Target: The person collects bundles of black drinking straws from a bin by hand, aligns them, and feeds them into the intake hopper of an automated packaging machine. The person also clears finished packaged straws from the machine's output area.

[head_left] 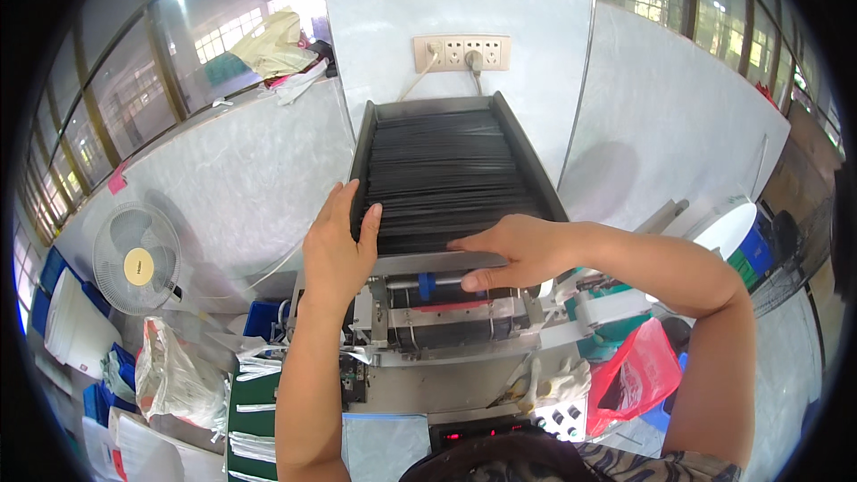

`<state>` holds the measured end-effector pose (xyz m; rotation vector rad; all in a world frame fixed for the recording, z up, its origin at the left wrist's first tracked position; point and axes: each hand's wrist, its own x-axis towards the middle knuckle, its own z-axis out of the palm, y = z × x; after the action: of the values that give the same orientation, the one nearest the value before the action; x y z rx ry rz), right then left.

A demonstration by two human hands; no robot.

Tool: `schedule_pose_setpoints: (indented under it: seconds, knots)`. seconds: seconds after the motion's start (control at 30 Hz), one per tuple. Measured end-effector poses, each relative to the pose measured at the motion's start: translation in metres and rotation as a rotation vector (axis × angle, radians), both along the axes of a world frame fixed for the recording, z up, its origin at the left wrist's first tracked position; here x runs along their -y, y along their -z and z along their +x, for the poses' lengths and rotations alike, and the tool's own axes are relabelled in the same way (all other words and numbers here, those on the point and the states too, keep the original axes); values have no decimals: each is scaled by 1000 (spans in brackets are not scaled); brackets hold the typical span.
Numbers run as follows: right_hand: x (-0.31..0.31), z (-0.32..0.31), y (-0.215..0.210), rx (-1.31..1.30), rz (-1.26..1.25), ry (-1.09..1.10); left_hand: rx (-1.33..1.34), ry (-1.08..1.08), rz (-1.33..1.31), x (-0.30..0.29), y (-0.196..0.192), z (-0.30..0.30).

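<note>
A metal hopper tray [523, 138] slopes up toward the wall in front of me. Inside it lies a thick layer of thin black sticks or strips [442, 161], all running crosswise. My left hand [341, 241] rests along the tray's left wall near its front corner, fingers stretched and thumb apart. Over the near right corner, my right hand [518, 250] reaches inward with fingers extended toward the lowest strips and thumb spread. Neither hand visibly holds anything. Just below the hands is a machine's roller assembly [446, 308] with a blue collar [427, 285].
A control panel [561, 419] with knobs sits at the machine's near side, beside white gloves [562, 384] and a red plastic bag [638, 375]. White wrapped bundles lie on a green belt [254, 393] at left. A fan [137, 259] and a wall socket strip [461, 53] stand beyond.
</note>
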<state>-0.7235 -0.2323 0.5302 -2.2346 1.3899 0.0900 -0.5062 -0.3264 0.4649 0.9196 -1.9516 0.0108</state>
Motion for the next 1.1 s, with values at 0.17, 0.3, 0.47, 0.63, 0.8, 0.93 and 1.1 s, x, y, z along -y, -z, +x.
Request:
schedule_pose_setpoints:
  seconds: [0.17, 0.3, 0.47, 0.63, 0.8, 0.93, 1.1]
  knots:
    - [98, -44, 16, -27, -544, 69, -34, 8, -21, -1, -2, -3]
    - [180, -63, 19, -238, -389, 358, -66, 21, -18, 0, -1, -1]
    - [233, -50, 56, -289, -262, 595, -50, -43, -7, -4, 0, 1]
    - [188, -52, 39, -276, -161, 451, -88, -34, 20, -6, -6, -2]
    - [120, -48, 40, -203, -94, 304, -108, 5, -22, 1, 2, -4]
    - [72, -31, 44, -218, -105, 221, -96, -2, -21, 1, 1, 1]
    - [37, -29, 33, -114, -23, 69, -73, -44, -88, 2, 4, -1]
